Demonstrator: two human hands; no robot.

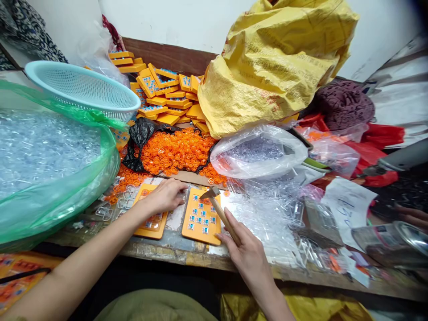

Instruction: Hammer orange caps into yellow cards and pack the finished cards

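Observation:
My right hand (243,247) is closed round the wooden handle of a small hammer (219,209). The hammer's metal head lies over the upper right part of an orange-yellow board (197,235), which carries rows of small blue-and-white pieces. Just left of that board's top edge is my left hand (167,195), its fingers curled down and the fingertips partly hidden. What they hold, if anything, does not show. Beneath my left forearm lies a second orange-yellow board (152,232) with clear and orange pieces on it, partly covered by the arm.
Orange rings (177,149) spill from a black bag behind the boards. A green bag (110,165) of clear parts and a light-blue colander (83,84) stand left. Stacked yellow boards (167,100) and a yellow sack (267,67) are behind. Clear plastic parts (267,218) cover the right side.

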